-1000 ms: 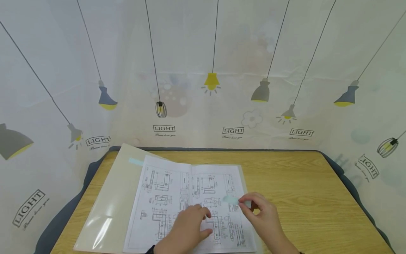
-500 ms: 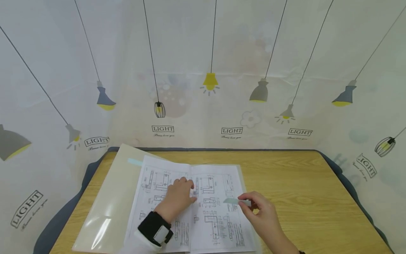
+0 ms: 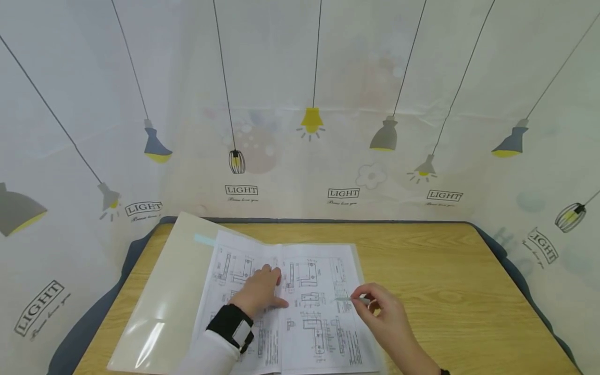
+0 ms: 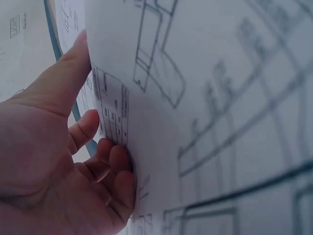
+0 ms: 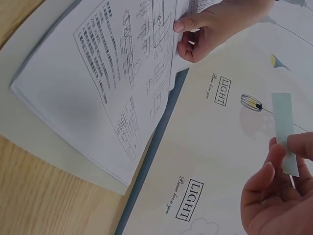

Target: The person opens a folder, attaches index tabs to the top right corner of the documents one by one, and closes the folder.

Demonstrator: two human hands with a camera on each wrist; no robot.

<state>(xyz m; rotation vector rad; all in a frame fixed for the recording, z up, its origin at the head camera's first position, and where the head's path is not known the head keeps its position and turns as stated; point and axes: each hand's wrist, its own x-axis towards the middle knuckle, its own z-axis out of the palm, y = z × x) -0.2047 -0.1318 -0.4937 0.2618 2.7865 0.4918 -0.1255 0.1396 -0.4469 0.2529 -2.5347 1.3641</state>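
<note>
A booklet of technical drawings (image 3: 323, 271) lies spread on the table, with its cream plastic cover (image 3: 154, 307) folded out to the left. My left hand (image 3: 257, 292) rests on the left page close to the centre fold, its fingers loosely bent against the paper. Over the right page's outer edge, my right hand (image 3: 382, 310) pinches a pale green paper strip (image 5: 282, 115) between thumb and fingers. The strip points left over the page and looks nearly edge-on in the head view. In the right wrist view most of its length shows beyond the fingertips.
A light blue strip (image 3: 204, 239) shows at the cover's upper part, beside the left page. Wood-grain tabletop (image 3: 445, 281) extends to the right of the booklet. Behind the table's dark edge hangs a pale cloth (image 3: 281, 78) printed with lamps.
My left hand has moved from the lower right page up and left onto the left page near the fold. The right hand stays in place, and the green strip has turned nearly edge-on.
</note>
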